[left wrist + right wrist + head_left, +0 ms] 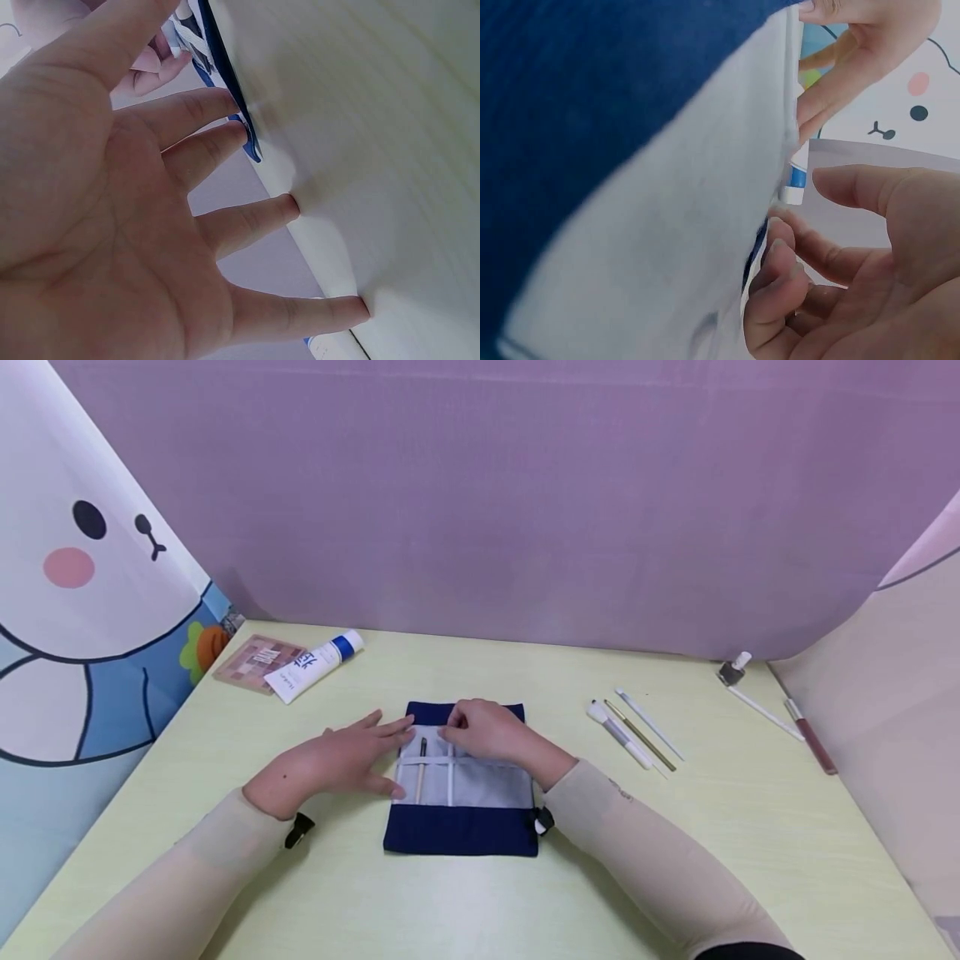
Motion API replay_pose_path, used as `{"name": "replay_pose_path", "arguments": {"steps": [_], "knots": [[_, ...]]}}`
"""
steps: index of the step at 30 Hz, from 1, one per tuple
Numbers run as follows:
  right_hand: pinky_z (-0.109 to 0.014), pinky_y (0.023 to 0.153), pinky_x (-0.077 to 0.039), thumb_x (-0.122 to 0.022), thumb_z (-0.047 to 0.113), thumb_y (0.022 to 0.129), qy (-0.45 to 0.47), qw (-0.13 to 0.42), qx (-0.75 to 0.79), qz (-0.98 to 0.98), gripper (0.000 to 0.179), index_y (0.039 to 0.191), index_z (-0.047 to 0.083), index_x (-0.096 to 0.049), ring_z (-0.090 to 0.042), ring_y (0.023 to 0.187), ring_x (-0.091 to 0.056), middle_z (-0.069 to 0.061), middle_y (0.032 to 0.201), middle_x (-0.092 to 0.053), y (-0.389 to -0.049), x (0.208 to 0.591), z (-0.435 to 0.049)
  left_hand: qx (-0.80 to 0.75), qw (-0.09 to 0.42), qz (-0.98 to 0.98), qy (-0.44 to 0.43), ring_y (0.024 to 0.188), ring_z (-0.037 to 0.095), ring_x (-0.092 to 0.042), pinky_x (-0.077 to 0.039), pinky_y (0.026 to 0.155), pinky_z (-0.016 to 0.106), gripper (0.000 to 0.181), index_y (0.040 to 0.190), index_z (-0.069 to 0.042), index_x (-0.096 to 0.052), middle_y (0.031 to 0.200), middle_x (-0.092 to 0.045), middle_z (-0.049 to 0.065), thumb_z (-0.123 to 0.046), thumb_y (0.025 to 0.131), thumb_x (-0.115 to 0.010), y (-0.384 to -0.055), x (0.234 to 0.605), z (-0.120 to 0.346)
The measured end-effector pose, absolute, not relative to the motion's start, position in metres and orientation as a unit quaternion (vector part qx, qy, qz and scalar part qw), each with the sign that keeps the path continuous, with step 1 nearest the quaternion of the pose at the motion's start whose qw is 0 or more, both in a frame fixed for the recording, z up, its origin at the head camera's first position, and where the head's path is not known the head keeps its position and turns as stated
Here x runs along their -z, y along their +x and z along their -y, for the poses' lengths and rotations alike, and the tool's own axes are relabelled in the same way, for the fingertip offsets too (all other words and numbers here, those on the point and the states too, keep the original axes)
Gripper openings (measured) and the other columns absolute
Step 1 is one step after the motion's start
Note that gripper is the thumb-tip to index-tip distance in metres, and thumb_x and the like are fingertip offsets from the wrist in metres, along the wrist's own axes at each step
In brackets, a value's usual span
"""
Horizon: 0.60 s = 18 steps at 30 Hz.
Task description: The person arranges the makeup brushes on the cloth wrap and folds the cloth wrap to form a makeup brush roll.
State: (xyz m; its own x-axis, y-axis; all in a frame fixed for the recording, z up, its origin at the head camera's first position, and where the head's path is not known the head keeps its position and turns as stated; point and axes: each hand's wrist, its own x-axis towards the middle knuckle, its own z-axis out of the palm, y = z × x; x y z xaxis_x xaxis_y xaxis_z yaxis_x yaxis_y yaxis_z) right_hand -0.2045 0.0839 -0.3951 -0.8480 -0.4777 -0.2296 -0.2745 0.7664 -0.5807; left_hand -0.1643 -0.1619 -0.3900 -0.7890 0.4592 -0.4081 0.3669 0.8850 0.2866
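Observation:
A navy and grey fabric brush roll [461, 831] lies flat on the table. Under its grey elastic band sit a dark-tipped brush [420, 781] with a pale handle and a slim white stick [451, 785]. My left hand [341, 768] is spread along the roll's left edge; in the left wrist view, some of its fingertips [291, 206] meet the tabletop. Over the upper end of the white stick is my right hand [483, 728]. The right wrist view shows its thumb [847, 184] apart from the index finger, the other fingers loosely curled at the roll's edge.
At the back left, a white tube [315, 667] overlaps a makeup palette [258, 662]. Several slim brushes, including a white one [621, 735], lie right of the roll. Farther right are a small dark bottle [732, 672], a white stick [765, 713] and a reddish-brown tube [813, 743].

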Motion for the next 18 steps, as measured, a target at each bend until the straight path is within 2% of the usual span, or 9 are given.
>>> {"name": "replay_pose_path", "arguments": {"steps": [8, 14, 18], "knots": [[-0.038, 0.087, -0.057, -0.062, 0.042, 0.108, -0.173, 0.175, 0.310, -0.919, 0.037, 0.131, 0.015, -0.069, -0.019, 0.099, -0.067, -0.003, 0.115, -0.073, -0.209, 0.383, -0.099, -0.093, 0.235, -0.941, 0.225, 0.165, 0.053, -0.015, -0.024, 0.105, 0.096, 0.096, 0.168, -0.022, -0.036, 0.182, -0.020, -0.002, -0.063, 0.091, -0.077, -0.164, 0.390, 0.162], [-0.038, 0.084, -0.058, -0.060, 0.046, 0.108, -0.166, 0.161, 0.325, -0.917, 0.040, 0.134, 0.016, -0.067, -0.021, 0.098, -0.070, -0.006, 0.120, -0.072, -0.216, 0.369, -0.122, -0.098, 0.237, -0.941, 0.223, 0.165, 0.053, -0.014, -0.023, 0.106, 0.096, 0.097, 0.169, -0.022, -0.035, 0.182, -0.019, -0.002, -0.061, 0.091, -0.077, -0.163, 0.389, 0.162], [-0.037, 0.080, -0.058, -0.060, 0.046, 0.108, -0.147, 0.152, 0.350, -0.913, 0.040, 0.136, 0.018, -0.065, -0.027, 0.098, -0.074, -0.007, 0.121, -0.070, -0.218, 0.359, -0.143, -0.099, 0.237, -0.940, 0.227, 0.165, 0.053, -0.014, -0.022, 0.105, 0.097, 0.097, 0.169, -0.021, -0.034, 0.182, -0.019, -0.001, -0.061, 0.091, -0.077, -0.163, 0.389, 0.162]]}}
